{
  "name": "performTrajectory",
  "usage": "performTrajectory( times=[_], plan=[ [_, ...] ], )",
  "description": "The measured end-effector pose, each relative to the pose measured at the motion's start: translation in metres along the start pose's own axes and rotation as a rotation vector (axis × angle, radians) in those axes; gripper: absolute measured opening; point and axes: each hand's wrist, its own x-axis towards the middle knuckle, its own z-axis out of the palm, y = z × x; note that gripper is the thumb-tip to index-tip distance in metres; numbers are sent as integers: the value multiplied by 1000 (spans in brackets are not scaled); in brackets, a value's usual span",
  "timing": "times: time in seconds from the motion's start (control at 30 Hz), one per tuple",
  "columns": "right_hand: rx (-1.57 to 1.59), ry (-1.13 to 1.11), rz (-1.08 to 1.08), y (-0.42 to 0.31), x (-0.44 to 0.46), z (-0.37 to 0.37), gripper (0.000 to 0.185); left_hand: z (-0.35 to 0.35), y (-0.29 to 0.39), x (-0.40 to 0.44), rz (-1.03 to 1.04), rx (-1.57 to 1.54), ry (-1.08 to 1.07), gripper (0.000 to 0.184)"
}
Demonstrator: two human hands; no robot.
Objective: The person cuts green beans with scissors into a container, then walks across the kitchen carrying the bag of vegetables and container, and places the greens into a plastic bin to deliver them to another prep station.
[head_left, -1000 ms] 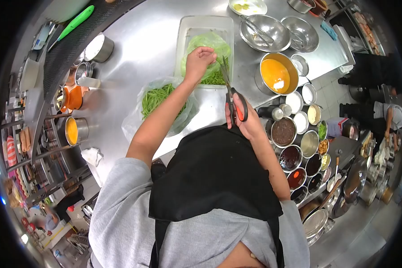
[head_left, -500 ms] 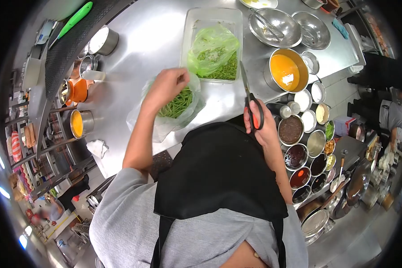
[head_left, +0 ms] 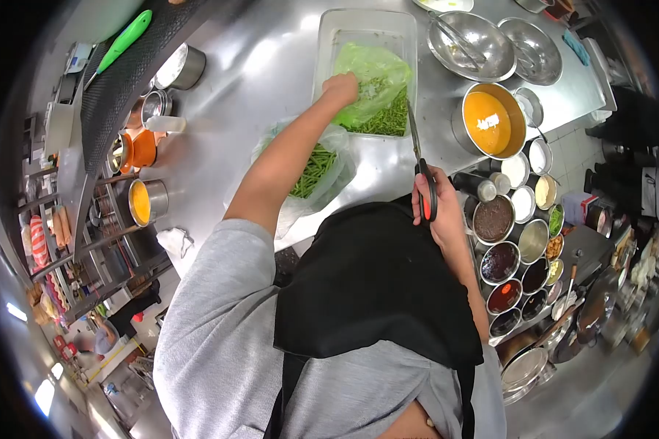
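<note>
My right hand (head_left: 439, 201) grips a pair of scissors (head_left: 427, 192) with black and orange handles, its blades pointing away from me and apparently together. Over the left side of a clear plastic container (head_left: 411, 36), my left hand (head_left: 341, 89) is closed at the edge of a light-green plastic bag (head_left: 377, 67). Its fingertips are hidden, so what they hold cannot be seen. Small cut green pieces (head_left: 389, 118) lie in the container, partly under the bag. Below my left forearm, a translucent bag (head_left: 344, 157) holds long green beans (head_left: 316, 170).
A pot of orange liquid (head_left: 489, 124) and metal bowls (head_left: 483, 44) stand right of the container. Several sauce and ingredient tins (head_left: 501, 262) line the right side. Left are another orange-filled pot (head_left: 140, 203) and a shelf with a green-handled tool (head_left: 128, 38).
My left hand has moved forward and right, from above the bean bag to the green bag in the container. My right hand still holds the scissors. The view has shifted slightly.
</note>
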Motion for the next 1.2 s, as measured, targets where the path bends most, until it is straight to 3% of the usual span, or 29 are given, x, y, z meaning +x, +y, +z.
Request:
performTrajectory(
  times=[0.17, 0.33, 0.43, 0.53, 0.63, 0.77, 0.87, 0.93, 0.97, 1.03, 1.2],
  plan=[
    [0, 59, 9, 7, -4, -10, 50, -4, -2, -8, 0, -192, 100, 21],
    [-16, 26, -44, 2, -2, -10, 49, -31, -3, -27, 315, -590, 361, 15],
    [-45, -24, -69, -6, 3, -7, 47, -54, 5, -48, 291, -743, 524, 13],
    [57, -107, -70, -15, 11, -1, 41, -70, 11, -64, 263, -697, 594, 16],
    [30, -166, -29, -18, 24, 3, 45, -81, 20, -88, 281, -498, 624, 17],
    [118, -258, -27, -16, 41, 10, 44, -70, 22, -103, 312, -587, 635, 17],
    [98, -315, 63, -3, 73, 0, 44, -65, 19, -114, 312, -842, 522, 16],
    [42, -291, 173, 2, 76, 1, 44, -68, 14, -120, 227, -903, 666, 15],
    [41, -297, 172, 7, 72, -1, 44, -71, 9, -121, 223, -901, 670, 15],
    [8, -250, 179, 4, 56, 0, 44, -77, 1, -126, 146, -1272, 679, 14],
    [257, -361, 86, -12, 30, 2, 47, -73, 0, -134, 176, -1380, 675, 17]
  ],
)
